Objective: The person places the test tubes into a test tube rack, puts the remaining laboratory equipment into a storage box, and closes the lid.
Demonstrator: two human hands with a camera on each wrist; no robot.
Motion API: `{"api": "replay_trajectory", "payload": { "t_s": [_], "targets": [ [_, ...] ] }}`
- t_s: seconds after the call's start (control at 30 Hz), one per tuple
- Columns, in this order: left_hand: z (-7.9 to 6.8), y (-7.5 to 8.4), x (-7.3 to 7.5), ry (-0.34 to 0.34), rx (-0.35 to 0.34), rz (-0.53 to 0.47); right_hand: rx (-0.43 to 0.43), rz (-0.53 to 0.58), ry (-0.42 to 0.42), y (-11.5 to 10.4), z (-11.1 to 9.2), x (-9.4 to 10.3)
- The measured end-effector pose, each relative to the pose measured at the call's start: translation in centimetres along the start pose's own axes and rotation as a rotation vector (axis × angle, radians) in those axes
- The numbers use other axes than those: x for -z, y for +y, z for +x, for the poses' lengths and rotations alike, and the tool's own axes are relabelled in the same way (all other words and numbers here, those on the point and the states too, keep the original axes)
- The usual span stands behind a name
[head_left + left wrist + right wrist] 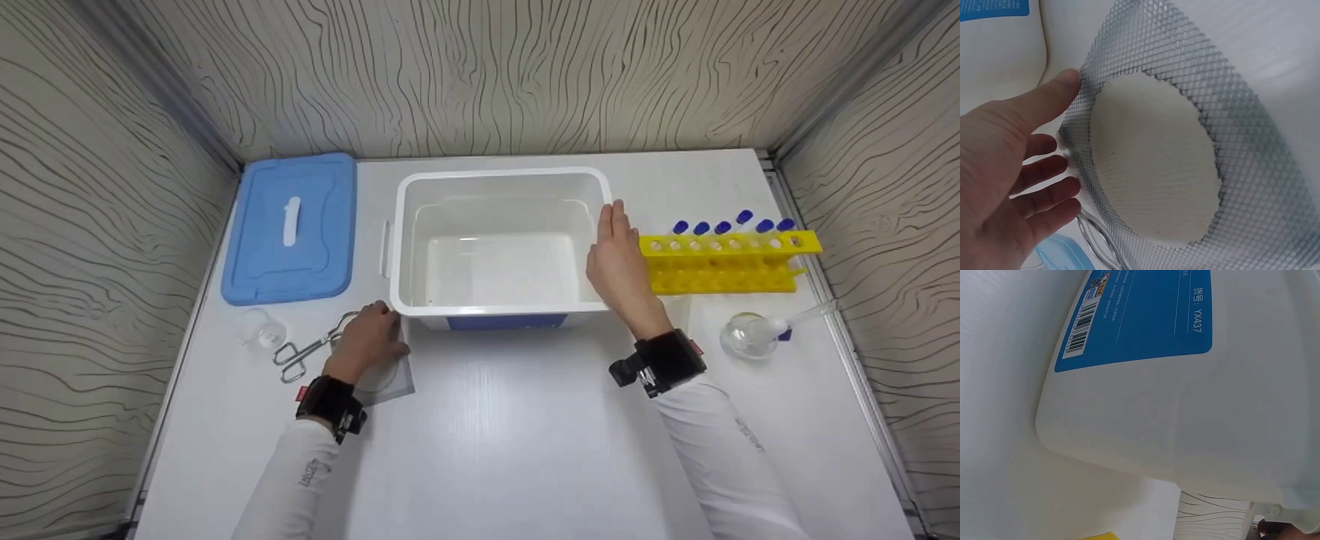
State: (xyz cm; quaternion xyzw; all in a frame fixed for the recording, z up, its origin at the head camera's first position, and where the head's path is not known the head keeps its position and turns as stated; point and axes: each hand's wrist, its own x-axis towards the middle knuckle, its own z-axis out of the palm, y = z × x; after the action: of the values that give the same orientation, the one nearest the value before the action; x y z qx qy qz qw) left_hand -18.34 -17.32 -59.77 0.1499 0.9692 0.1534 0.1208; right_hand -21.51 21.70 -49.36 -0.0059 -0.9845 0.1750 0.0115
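Observation:
A square wire gauze [1241, 124] with a pale round centre lies on the table, its right part [403, 379] showing in the head view. My left hand [367, 339] is over its far left part, by the tub's near left corner. In the left wrist view the thumb [1064, 90] reaches the mesh edge, apart from the loosely bent fingers [1053, 197] along that edge. My right hand [621, 266] lies against the right rim of a white plastic tub [502, 309], fingers extended along it. A blue label [1151, 315] marks the tub's front.
Left of the tub are a blue lid [259, 247] with a white handle, metal tongs [300, 354] and a small clear glass vessel [262, 330]. To the right stand a yellow rack [720, 281] with several blue-capped tubes [744, 217] and a clear flask-shaped vessel [746, 337].

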Motion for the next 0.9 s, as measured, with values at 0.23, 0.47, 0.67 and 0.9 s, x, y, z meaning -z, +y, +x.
{"api": "replay_trajectory", "payload": {
  "t_s": [0.23,0.47,0.67,0.9],
  "targets": [
    [-0.31,-0.27,0.06,-0.034,-0.022,-0.015,-0.009,0.01,-0.007,-0.02,-0.07,0.04],
    [-0.36,-0.24,-0.44,-0.005,-0.004,-0.012,-0.011,0.016,-0.006,-0.07,-0.11,0.07],
    [0.06,-0.28,-0.6,0.003,0.029,-0.067,-0.013,0.014,-0.006,-0.04,-0.06,0.1],
    [0.56,-0.89,0.09,-0.035,0.105,-0.236,0.008,0.014,0.013,0.1,-0.27,0.04]
  ]
}}
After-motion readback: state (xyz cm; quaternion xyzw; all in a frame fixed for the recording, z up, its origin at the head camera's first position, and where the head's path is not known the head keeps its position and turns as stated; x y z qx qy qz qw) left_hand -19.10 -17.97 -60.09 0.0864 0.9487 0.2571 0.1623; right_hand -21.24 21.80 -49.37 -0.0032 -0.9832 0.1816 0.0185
